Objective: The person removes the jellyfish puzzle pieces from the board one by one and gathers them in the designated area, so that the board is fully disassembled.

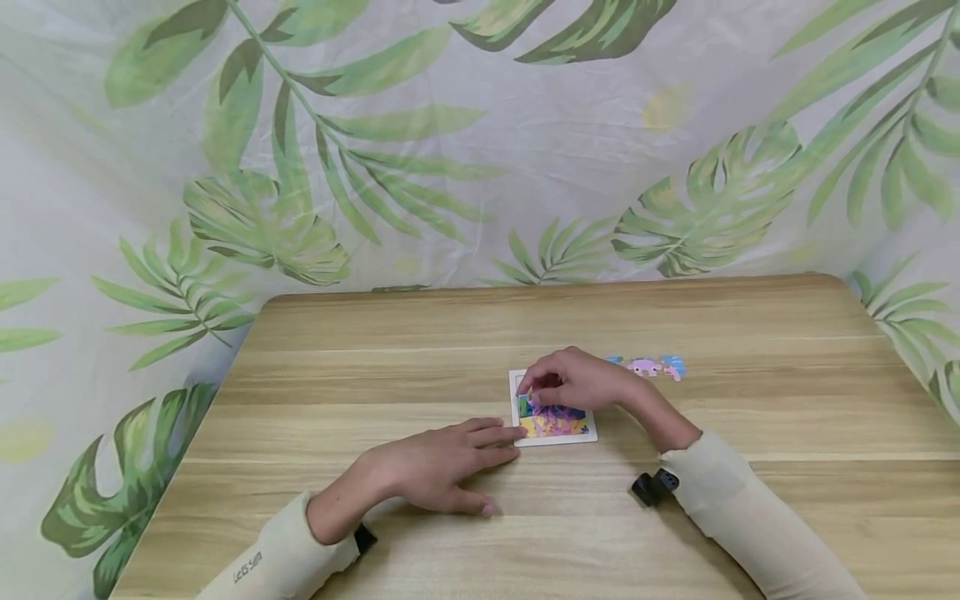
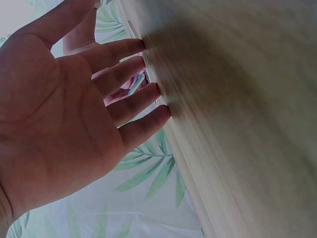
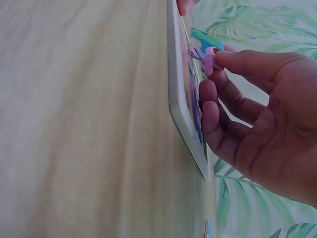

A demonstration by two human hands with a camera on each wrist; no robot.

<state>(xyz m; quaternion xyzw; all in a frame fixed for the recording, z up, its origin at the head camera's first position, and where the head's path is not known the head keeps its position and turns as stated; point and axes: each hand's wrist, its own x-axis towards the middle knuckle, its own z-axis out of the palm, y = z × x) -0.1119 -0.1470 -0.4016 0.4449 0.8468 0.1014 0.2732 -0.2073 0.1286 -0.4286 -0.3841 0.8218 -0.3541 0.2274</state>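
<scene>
A small jigsaw puzzle in a white frame (image 1: 558, 442) lies on the table, its lower part filled with yellow, pink and blue picture. Over its upper left, my right hand (image 1: 576, 379) pinches a jigsaw piece (image 3: 208, 42) between thumb and index finger. Green, blue and pink show on this piece, which is tilted up from the puzzle in the right wrist view. With fingers stretched out, my left hand (image 1: 442, 467) reaches the frame's lower left corner, fingertips at its edge. The right hand hides part of the frame's upper side.
Several loose jigsaw pieces (image 1: 643, 367), pink and blue, lie on the wooden table (image 1: 360, 375) to the right of the frame, behind my right wrist. A leaf-patterned cloth (image 1: 420, 167) hangs behind the table's far edge.
</scene>
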